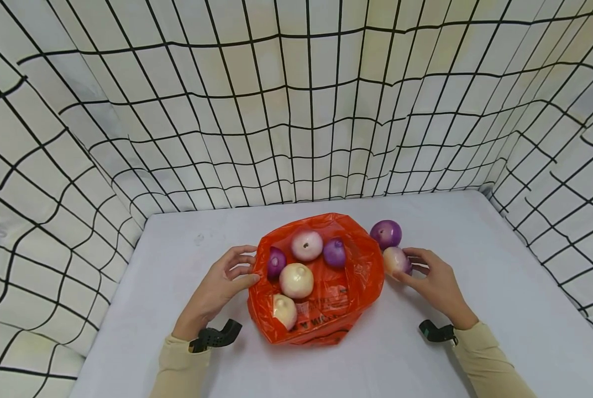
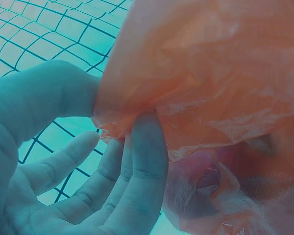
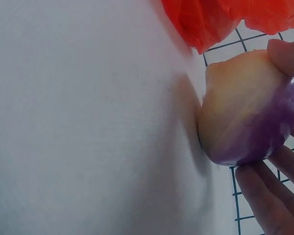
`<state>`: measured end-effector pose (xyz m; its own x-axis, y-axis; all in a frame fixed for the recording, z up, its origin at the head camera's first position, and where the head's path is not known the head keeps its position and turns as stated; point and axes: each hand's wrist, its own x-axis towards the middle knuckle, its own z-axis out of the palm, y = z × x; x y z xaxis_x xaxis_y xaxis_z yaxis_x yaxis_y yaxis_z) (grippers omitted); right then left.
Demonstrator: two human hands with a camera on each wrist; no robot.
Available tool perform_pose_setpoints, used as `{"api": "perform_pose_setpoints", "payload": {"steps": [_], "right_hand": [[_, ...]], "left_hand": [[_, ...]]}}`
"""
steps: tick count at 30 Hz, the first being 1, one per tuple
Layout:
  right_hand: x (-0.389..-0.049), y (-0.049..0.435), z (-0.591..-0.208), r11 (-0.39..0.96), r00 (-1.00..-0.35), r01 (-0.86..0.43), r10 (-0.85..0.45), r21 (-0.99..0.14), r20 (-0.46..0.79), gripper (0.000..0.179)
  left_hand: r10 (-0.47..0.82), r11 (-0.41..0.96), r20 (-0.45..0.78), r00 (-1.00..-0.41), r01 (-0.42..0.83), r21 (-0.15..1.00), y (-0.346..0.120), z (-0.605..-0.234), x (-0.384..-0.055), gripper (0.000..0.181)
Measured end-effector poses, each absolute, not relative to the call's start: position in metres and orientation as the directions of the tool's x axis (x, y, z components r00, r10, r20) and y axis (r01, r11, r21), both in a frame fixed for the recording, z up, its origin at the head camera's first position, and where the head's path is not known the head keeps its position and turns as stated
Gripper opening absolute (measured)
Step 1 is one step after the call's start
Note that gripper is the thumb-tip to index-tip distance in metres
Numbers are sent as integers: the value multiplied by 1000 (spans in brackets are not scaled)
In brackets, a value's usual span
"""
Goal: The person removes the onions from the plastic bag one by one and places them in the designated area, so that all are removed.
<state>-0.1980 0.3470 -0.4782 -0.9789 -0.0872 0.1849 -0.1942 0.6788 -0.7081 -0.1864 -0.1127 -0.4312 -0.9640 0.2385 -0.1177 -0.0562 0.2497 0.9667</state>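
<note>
A red plastic bag [image 1: 366, 271] lies with its mouth open on the white table, several purple and pale onions inside, among them a large cream onion [image 1: 297, 281]. At the bag's left edge, my left hand [image 1: 225, 279] pinches the thin plastic between thumb and fingers, which the left wrist view shows close up. My right hand [image 1: 437, 279] holds a half cream, half purple onion [image 3: 250, 110] by its sides, just right of the bag. Behind that one sits a purple onion [image 1: 386, 234] against the bag's right side.
White walls with a black grid of lines [image 1: 311, 110] rise behind the table and on both sides. The white table top [image 1: 475, 237] extends around the bag. Each wrist carries a black strap-on device [image 1: 221, 335].
</note>
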Motion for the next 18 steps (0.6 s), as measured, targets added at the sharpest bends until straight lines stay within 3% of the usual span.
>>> {"api": "perform_pose_setpoints", "payload": {"steps": [18], "right_hand": [[-198,347,-472,690,-982,-187,-115,-700,149,66]], "left_hand": [[239,254,-119,-964,-56,965,-113,-431,-187,61]]}}
